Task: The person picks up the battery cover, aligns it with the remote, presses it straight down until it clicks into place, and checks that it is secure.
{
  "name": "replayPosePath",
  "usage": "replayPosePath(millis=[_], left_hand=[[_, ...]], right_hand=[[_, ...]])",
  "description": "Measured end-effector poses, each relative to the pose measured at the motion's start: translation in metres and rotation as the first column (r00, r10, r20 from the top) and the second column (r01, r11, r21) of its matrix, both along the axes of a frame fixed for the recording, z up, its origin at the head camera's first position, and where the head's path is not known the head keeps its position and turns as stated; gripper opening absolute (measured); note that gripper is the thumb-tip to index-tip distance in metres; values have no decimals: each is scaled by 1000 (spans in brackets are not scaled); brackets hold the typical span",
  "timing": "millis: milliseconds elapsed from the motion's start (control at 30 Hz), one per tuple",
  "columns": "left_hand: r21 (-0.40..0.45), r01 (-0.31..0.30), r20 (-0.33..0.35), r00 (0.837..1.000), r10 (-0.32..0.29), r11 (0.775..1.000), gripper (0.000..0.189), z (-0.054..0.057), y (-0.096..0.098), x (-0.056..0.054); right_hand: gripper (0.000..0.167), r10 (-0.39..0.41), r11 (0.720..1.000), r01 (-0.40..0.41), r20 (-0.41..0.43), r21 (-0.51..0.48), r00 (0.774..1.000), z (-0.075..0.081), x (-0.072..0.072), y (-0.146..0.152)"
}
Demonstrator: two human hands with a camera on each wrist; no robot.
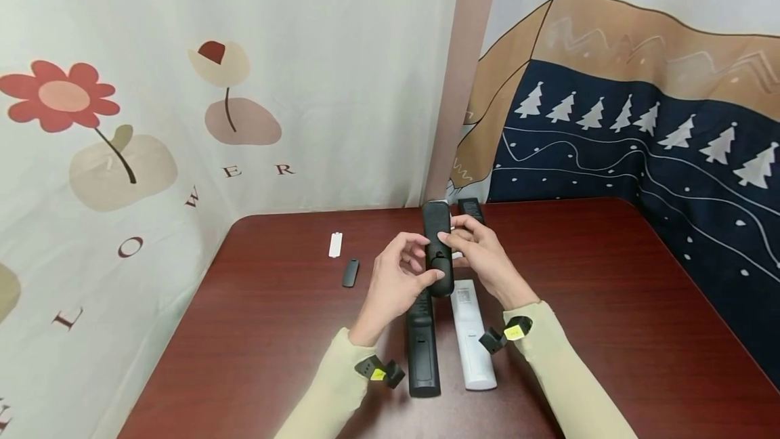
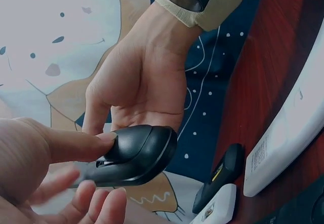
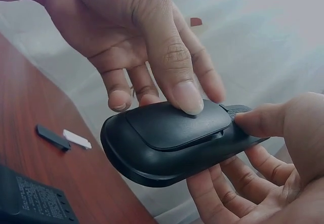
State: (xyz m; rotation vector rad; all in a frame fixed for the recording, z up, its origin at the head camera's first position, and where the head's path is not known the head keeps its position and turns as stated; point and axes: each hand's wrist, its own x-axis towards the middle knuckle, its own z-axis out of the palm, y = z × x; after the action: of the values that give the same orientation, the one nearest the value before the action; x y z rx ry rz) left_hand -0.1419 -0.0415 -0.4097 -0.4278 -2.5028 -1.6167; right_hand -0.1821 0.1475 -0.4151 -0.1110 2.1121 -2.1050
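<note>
Over the tabletop (image 1: 274,317), the right hand (image 1: 487,259) gripped a remote (image 1: 436,222); the loose-fingered left hand (image 1: 396,273) thumbed its cover (image 3: 172,127). Sliding that likely needed pressure.

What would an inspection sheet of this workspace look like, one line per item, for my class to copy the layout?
Surface: reddish-brown table.
Job's things: held black remote, back showing in the head view, a gap visible at one end of its cover.
Clutter: black remote and white remote side by side; small white piece and small dark piece at left; dark item at the far edge, partly hidden.
Hands: left hand presses the cover with its thumb; right hand grips the remote.
Cables: nothing seen.
Surroundings: flower-print curtain; tree-print hanging.
</note>
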Motion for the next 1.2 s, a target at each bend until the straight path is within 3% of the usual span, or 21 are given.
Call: replayPosePath(millis=[133, 333, 500, 600, 700, 833, 967, 1200], left_hand=[[7, -15, 27, 1000, 15, 1000, 55, 0, 0, -1], [2, 4, 3, 1000, -4, 1000, 47, 1, 0, 0], [60, -3, 105, 994, -4, 998, 60, -2, 0, -2], [124, 16, 211, 977, -42, 992, 63, -7, -1, -6], [205, 45, 299, 948, -107, 978, 60, -12, -2, -11], [303, 60, 367, 914, -175, 951, 56, -13, -2, -13], [355, 57, 381, 903, -200, 933, 55, -12, -3, -13], [370, 46, 398, 895, -203, 928, 55, -11, -4, -12]], right_hand=[[37, -8, 1000, 8, 3, -1, 1000, 1, 0, 0], [36, -11, 1000, 11, -2, 8, 1000, 2, -1, 1], [36, -14, 1000, 14, -1, 5, 1000, 2, 0, 2], [36, -13, 1000, 13, 1, 4, 1000, 1, 0, 2], [37, -8, 1000, 8, 2, 5, 1000, 1, 1, 2], [37, -4, 1000, 4, 3, 6, 1000, 2, 1, 2], [37, 0, 1000, 0, -4, 14, 1000, 3, 1, 2], [36, 8, 999, -7, -14, 48, 1000, 2, -1, 5]])
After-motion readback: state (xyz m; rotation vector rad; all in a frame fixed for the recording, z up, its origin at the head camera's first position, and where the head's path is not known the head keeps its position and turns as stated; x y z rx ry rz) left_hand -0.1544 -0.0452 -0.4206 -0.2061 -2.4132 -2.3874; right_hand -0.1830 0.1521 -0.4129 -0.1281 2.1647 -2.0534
